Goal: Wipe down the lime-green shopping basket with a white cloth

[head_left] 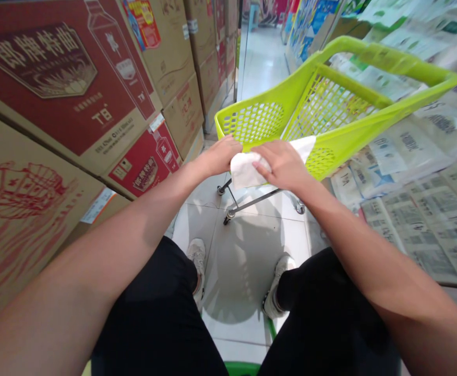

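A lime-green plastic shopping cart [361, 138] with perforated basket walls stands just ahead of me, turned at an angle. My left hand [224, 154] is closed over the basket's rim at its near left corner, with its fingertips partly hidden. To its right, my right hand [281, 163] presses a white cloth [246, 171] against the side of the basket, fingers bent over it. One end of the cloth hangs down between the hands, and another part sticks out past the right hand along the basket wall.
Stacked cardboard cartons [181, 47] wall in the left side. On the right, a display of plastic-wrapped packs [416, 141] comes close to the cart. The cart's caster wheels [229, 215] rest on the tiled floor [240, 261], ahead of my shoes. An aisle runs beyond the cart.
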{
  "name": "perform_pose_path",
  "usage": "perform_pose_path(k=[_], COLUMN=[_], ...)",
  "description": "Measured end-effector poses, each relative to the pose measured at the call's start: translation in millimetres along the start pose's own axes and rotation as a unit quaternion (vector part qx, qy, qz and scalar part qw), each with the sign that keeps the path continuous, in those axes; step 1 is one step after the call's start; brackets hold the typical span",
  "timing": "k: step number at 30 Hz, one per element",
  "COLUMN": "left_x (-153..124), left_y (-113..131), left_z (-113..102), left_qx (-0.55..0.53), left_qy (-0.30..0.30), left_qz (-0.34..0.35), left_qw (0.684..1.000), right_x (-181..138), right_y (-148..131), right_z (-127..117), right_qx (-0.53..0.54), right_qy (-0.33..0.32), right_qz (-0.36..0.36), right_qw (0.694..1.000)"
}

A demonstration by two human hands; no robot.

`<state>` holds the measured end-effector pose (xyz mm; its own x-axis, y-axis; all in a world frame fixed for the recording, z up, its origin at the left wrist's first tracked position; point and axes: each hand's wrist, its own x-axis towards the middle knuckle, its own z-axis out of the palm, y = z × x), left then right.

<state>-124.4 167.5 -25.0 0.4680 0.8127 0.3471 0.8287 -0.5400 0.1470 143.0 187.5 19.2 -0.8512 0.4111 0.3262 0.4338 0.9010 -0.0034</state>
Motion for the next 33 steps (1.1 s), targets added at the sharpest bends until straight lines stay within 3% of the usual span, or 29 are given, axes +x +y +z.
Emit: perform_pose_path(k=[4,6,8,12,14,16,18,21,23,25,30,33], left_x=[-3.0,-2.5,-0.8,1.5,0.3,-2.0,-4.5,-7.3,-8.4,-8.6,-6.1,-6.4], left_y=[-4.0,-4.0,-3.4,-3.9,-5.6,-8.4,-11.8,-14.8,-12.4,-5.2,17.6,15.6], left_z=[-1.8,0.2,3.9,9.9,8.6,3.9,-2.0,-8.1,-8.7,-7.4,-6.1,-9.7], left_qx=[0.005,0.005,0.003,-0.003,-0.01,-0.018,-0.023,-0.033,-0.04,-0.032,0.059,0.076], left_qy=[0.001,0.009,0.017,0.036,0.042,0.035,0.02,0.009,0.009,0.018,0.073,0.051], left_qz=[0.01,0.006,0.008,0.018,0.022,0.024,0.016,0.0,-0.005,-0.016,-0.129,-0.144], left_qw=[1.0,1.0,1.0,0.999,0.999,0.999,0.999,0.999,0.999,0.999,0.987,0.985], right_x=[-18.3,-23.1,-20.2,0.2,6.2,2.7,-9.9,-33.6,-43.1,-43.1,-16.2,-8.5], right_y=[75.1,85.4,65.5,-6.6,-16.8,5.2,51.7,124.2,144.6,131.8,27.0,8.9], right_z=[-16.0,-15.9,-7.1,20.5,26.5,23.4,13.3,-3.0,-5.5,1.2,27.6,25.9], right_qx=[-0.109,-0.132,-0.118,-0.042,-0.021,-0.023,-0.059,-0.151,-0.172,-0.168,-0.09,-0.068], right_qy=[0.018,0.035,0.044,0.074,0.075,0.075,0.096,0.164,0.188,0.19,0.147,0.121], right_qz=[0.184,0.21,0.17,-0.004,-0.043,-0.015,0.068,0.169,0.195,0.193,0.084,0.048], right_qw=[0.977,0.968,0.977,0.996,0.996,0.997,0.991,0.96,0.947,0.948,0.981,0.989])
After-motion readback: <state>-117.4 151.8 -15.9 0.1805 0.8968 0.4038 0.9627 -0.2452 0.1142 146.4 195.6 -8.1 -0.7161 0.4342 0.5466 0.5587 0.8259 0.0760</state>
